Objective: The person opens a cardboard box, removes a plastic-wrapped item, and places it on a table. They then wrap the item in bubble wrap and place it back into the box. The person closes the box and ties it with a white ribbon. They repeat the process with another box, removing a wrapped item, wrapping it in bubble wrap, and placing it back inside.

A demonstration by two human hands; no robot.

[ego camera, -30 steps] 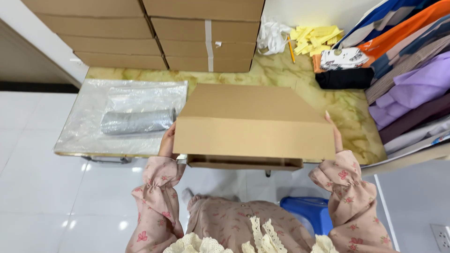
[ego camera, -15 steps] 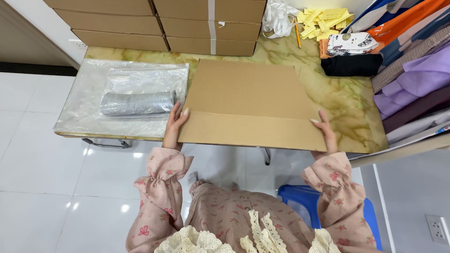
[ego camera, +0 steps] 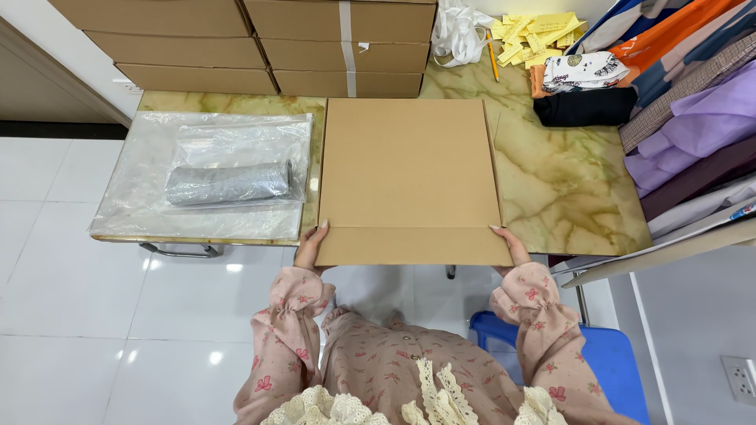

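A flat brown cardboard box (ego camera: 409, 177) lies on the marble-patterned table (ego camera: 567, 189), its near edge hanging over the table's front. My left hand (ego camera: 309, 247) grips the box's near left corner. At the near right corner, my right hand (ego camera: 510, 249) holds the same edge. Both hands are partly hidden under the cardboard. My sleeves are pink with a flower print.
Clear plastic bags with a grey rolled bundle (ego camera: 227, 182) lie left of the box. Stacked cardboard boxes (ego camera: 260, 39) line the back. Yellow paper slips (ego camera: 535, 31), folded clothes (ego camera: 587, 106) and fabric rolls (ego camera: 693, 118) fill the right. A blue stool (ego camera: 606, 362) stands below.
The box was held tilted up toward me; it has been lowered and laid flat on the table. My hands stayed at its near corners.
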